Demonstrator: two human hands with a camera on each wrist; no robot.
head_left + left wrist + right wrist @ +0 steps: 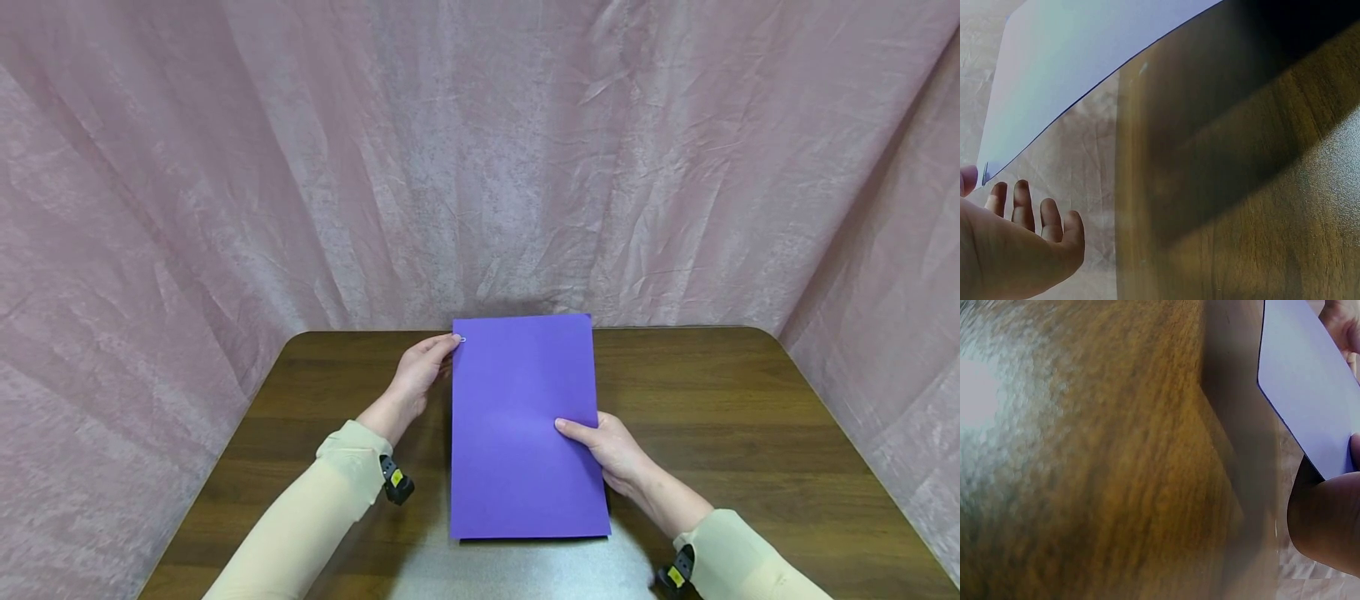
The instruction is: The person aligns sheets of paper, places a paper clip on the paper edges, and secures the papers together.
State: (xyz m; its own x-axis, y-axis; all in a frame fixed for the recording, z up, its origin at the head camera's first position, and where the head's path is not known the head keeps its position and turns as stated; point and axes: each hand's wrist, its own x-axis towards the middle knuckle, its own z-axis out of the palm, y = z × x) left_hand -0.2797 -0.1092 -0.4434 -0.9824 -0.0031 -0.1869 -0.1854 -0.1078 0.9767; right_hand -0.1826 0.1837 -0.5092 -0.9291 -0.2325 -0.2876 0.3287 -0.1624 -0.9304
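A purple sheet of paper (517, 475), or a thin stack of them, is held up over the table, tilted with its far end raised. My right hand (621, 454) grips its right edge, thumb lying on the front face and the other fingers behind. At the top left corner a small silver paper clip (462, 340) sits on the sheet's edge. My left hand (420, 372) pinches there, thumb tip at the clip. In the left wrist view the clip (985, 172) shows beside the thumb, while the other fingers (1050, 219) curve below the corner.
Beneath the paper is a brown wood-grain table (697, 392) with a shiny patch of reflected light near the front. Pink velvety curtains (480, 167) hang behind it and at both sides. Each wrist wears a small black camera (396, 481) over a pale sleeve.
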